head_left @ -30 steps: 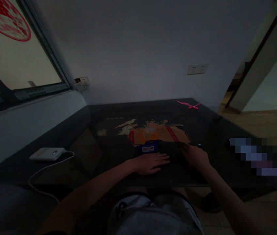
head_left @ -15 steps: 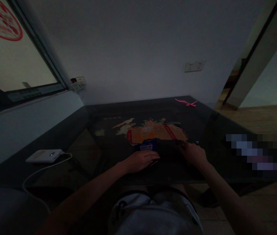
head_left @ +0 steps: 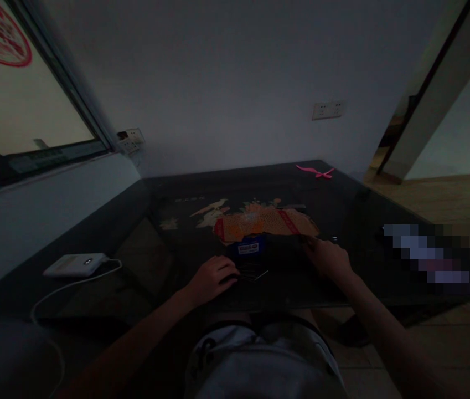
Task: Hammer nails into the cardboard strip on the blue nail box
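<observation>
My left hand (head_left: 213,279) rests palm down on the dark table, fingers stretched out and slightly bent. Its fingertips are beside a few thin, shiny metal pieces (head_left: 255,275), too small to name. Just beyond them sits a small blue box (head_left: 251,246) with a white label. My right hand (head_left: 328,257) is closed at the right, its fingers pinched around something dark that blends into the table. Behind the box lies a piece of brown cardboard (head_left: 274,223) with red bands and an orange patch.
A white power bank (head_left: 75,265) with a white cable lies on the left of the table (head_left: 168,191). A pink ribbon (head_left: 318,172) is at the far right corner. A small shiny piece (head_left: 335,238) lies beyond my right hand. A blurred-out item (head_left: 425,255) lies at the right edge.
My left hand has drawn back to the left, away from the blue box, uncovering the thin metal pieces. My right hand has stayed nearly in place.
</observation>
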The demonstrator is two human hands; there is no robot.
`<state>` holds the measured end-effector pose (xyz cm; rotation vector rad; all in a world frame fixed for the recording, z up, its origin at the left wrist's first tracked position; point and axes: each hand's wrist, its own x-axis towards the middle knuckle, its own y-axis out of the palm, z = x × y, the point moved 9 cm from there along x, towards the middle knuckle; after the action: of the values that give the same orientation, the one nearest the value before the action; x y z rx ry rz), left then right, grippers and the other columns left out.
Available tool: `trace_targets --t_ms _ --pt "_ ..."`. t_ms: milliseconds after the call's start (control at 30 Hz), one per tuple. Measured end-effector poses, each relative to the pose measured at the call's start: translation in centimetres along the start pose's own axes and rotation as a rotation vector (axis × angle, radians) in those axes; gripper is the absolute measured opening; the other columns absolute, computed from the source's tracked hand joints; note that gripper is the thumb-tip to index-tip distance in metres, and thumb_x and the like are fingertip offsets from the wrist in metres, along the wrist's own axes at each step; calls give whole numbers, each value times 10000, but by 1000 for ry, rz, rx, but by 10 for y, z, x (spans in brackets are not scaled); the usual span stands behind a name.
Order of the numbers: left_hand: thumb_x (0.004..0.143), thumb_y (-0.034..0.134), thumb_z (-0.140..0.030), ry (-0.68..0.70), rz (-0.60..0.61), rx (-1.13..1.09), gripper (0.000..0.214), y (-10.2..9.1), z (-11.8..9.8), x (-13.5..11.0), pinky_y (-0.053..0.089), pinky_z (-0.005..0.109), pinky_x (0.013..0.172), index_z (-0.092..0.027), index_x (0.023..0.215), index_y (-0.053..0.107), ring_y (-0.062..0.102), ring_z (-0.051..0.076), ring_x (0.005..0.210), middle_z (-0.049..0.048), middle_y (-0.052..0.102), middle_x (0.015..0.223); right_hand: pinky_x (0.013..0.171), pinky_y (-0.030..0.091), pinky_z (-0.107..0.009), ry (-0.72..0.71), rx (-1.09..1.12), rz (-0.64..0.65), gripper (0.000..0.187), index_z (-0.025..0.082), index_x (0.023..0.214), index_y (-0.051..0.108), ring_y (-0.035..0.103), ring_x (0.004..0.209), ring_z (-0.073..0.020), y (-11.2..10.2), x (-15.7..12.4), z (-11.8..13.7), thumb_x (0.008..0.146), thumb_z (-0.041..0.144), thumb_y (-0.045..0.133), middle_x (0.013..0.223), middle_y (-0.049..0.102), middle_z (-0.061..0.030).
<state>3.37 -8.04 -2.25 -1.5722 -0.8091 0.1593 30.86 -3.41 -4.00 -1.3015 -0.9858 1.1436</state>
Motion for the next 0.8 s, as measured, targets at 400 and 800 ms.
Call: trace_targets --t_ms 400,800 --pt "851 484 -291 7 82 15 155 8 -9 7 356 289 799 -191 895 594 520 134 878 28 595 916 631 466 -353 -13 -3 -16 423 260 1146 561 653 812 -287 0 0 1 877 445 291 912 684 -108" --pt "864 460 -264 64 160 166 135 13 -10 2 361 289 764 -165 864 552 519 149 856 41 584 888 630 465 -363 -18 -12 -19 435 251 1141 561 653 798 -290 0 0 1 878 451 278 902 684 -113"
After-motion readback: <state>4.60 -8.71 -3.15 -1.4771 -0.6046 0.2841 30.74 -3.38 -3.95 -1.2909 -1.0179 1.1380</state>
